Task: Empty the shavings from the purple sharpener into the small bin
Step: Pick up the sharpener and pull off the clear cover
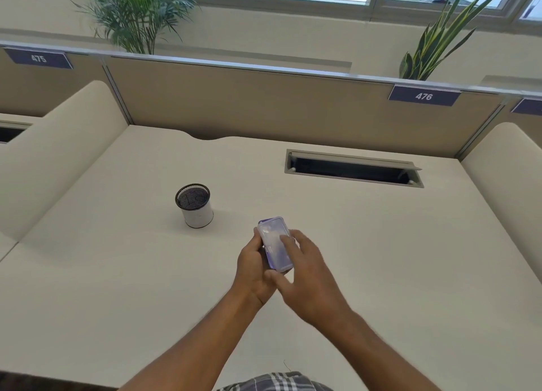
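Note:
The purple sharpener (272,238), a translucent box with purple edges, is held above the desk's middle. My left hand (254,269) grips it from the left and below. My right hand (308,276) rests on its right side, with fingers over the top face and thumb at its near end. The small bin (196,205), a white cup with a black mesh rim, stands upright on the desk to the left of and beyond the sharpener, apart from both hands. Something dark lies in the bin's bottom. Shavings inside the sharpener cannot be made out.
A cream desk (117,273) is bounded by a tan partition (249,103) at the back and curved side dividers. An open cable slot (353,168) is set into the desk at the back right. Plants stand behind the partition.

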Demonstrator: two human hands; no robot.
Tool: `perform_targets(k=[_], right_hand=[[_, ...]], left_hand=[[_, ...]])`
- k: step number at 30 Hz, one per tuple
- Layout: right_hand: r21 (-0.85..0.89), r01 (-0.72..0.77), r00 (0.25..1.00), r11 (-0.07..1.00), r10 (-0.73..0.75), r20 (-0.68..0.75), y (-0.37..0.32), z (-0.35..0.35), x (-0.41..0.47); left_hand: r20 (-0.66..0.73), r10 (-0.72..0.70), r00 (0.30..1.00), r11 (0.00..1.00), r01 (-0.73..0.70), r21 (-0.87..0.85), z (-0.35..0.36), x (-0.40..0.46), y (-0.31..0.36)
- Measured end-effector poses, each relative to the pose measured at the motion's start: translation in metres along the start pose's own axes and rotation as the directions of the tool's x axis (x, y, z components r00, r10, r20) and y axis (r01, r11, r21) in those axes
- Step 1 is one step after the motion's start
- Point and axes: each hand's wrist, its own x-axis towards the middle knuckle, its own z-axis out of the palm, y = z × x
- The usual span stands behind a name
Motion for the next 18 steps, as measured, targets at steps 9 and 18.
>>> perform_targets(k=[9, 18], right_hand=[[-0.112, 0.028, 0.998, 0.993, -0.033, -0.047, -0.002, 0.005, -0.006], [0.416, 0.008, 0.943, 0.909, 0.131, -0.306, -0.011, -0.012, -0.007]], left_hand=[[0.004, -0.026, 1.000, 0.997, 0.026, -0.066, -0.003, 0.002, 0.002], [-0.017, 0.002, 1.000, 0.996, -0.004, -0.084, 0.002, -0.002, 0.004]])
